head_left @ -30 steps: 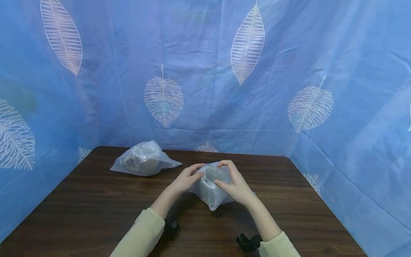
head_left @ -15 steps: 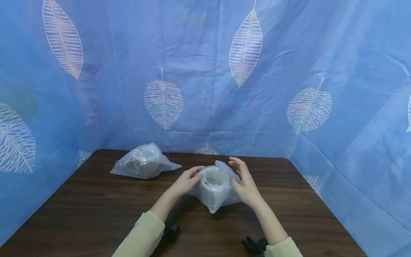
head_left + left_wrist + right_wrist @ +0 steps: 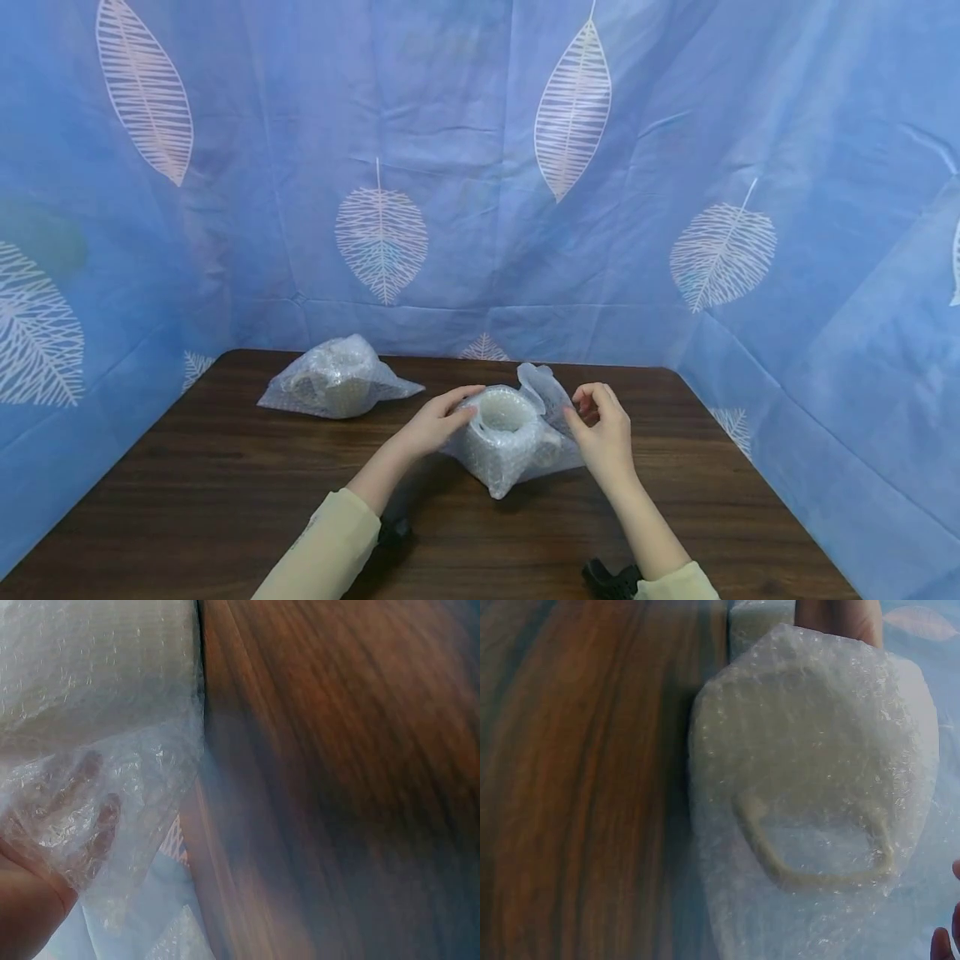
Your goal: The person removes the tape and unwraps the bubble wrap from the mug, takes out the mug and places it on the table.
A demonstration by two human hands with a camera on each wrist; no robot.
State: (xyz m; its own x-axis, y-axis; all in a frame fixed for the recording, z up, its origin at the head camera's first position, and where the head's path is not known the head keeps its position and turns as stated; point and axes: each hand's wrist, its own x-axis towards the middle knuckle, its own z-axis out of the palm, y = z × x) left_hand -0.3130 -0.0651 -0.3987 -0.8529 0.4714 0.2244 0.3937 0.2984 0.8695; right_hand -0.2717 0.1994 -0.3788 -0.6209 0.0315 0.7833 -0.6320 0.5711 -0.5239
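Note:
A mug in clear bubble wrap (image 3: 498, 454) sits mid-table, its round mouth facing up. Its handle (image 3: 810, 879) shows through the wrap in the right wrist view. My left hand (image 3: 437, 422) holds the wrapped mug from the left, thumb near the rim and fingers around its far side. In the left wrist view, the fingers (image 3: 105, 825) appear through the clear wrap. On the right, my right hand (image 3: 606, 429) pinches the edge of a loose bubble wrap flap (image 3: 546, 392) with curled fingers and thumb. Only fingertips (image 3: 940, 945) of this hand show in the right wrist view.
A second bubble-wrapped bundle (image 3: 341, 379) lies at the back left of the dark wooden table (image 3: 187, 500). Blue curtains (image 3: 465, 250) with white leaf prints stand behind the table and along both sides.
My right hand has moved right, away from the mug's mouth. The wrap flap has opened outward to the right, showing more of the mouth. My left hand has stayed on the mug.

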